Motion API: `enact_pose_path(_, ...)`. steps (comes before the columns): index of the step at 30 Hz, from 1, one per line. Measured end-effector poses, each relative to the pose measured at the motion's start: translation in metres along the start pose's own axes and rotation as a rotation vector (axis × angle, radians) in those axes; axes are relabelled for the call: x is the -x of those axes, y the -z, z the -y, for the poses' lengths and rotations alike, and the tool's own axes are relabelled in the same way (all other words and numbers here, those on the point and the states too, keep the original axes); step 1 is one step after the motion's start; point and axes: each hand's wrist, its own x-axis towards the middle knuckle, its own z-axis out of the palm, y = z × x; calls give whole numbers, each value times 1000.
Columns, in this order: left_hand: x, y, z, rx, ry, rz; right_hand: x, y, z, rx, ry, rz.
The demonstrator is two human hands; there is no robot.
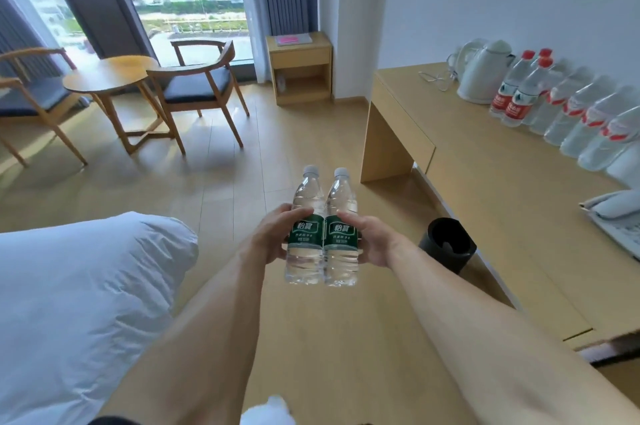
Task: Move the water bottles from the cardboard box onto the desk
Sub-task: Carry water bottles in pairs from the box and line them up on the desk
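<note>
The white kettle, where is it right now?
In the head view, the white kettle stands on the desk at its far end by the wall, just left of the row of red-label bottles.

On my right I see a long pale wooden worktop (485, 161) running along the wall. A white kettle (483, 72) stands at its far end, with a thin cord (434, 78) lying loose just beside it. Next to the kettle, a row of red-labelled water bottles (554, 102) stands against the wall; the nearer ones are blurred. Closer to me, a white telephone (620, 213) rests at the worktop's edge. On the wood floor (242, 161) a black bin (446, 244) sits beside the worktop.
</note>
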Motion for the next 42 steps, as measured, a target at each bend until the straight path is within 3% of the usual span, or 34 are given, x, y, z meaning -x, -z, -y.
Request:
enact_pose_path(12, -244, -56, -112, -131, -20, 295, -130, 117, 113, -119, 73, -267)
enact_pose_path(18, -346, -93, -195, -218, -35, 520, -175, 168, 177, -289, 146, -504)
enact_pose_path(29, -447, -244, -263, -324, -42, 765, -175, 300, 220, -400, 183, -792)
enact_pose_path(36, -488, -339, -291, -394, -40, 828, -173, 389, 237, -502, 211, -832)
enact_pose_path(42, -515, -413, -304, -319, -26, 891, -166, 462, 245, -564, 264, -887)
